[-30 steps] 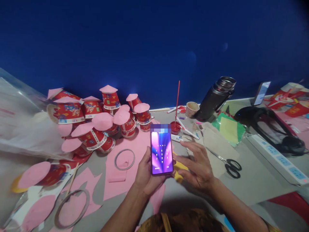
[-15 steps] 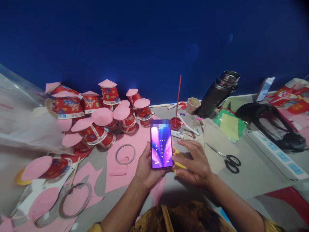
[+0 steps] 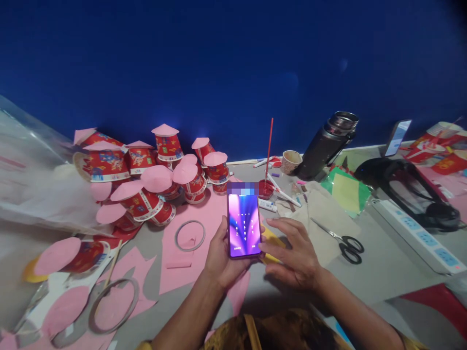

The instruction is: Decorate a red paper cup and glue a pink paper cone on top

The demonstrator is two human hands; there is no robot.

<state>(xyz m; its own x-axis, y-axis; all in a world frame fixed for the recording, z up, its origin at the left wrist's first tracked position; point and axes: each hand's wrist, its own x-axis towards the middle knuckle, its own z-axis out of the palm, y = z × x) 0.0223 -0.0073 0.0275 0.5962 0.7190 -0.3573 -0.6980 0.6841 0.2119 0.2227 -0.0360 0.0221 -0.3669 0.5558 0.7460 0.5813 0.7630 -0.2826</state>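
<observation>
A phone (image 3: 244,226) with a lit purple number-pad screen is upright in my left hand (image 3: 221,257), whose fingers wrap round its lower part. My right hand (image 3: 294,250) is just right of the phone, fingers spread, with a fingertip close to the screen's lower right edge. Nothing shows in that hand. Behind it a yellow thing (image 3: 273,240) is partly hidden. Pink paper (image 3: 197,218) lies left of the phone with a grey ring (image 3: 190,236) on it.
Red paper cups with pink cone tops (image 3: 167,143) crowd the left back. Toward the right are scissors (image 3: 348,245), a black flask (image 3: 324,146), a paper cup (image 3: 291,162), a power strip (image 3: 419,233) and another phone (image 3: 398,138). A second ring (image 3: 134,296) lies front left.
The view has shifted slightly, so the objects sit a little lower. My right hand's fingers have moved slightly near the phone's edge. My left hand still holds the phone.
</observation>
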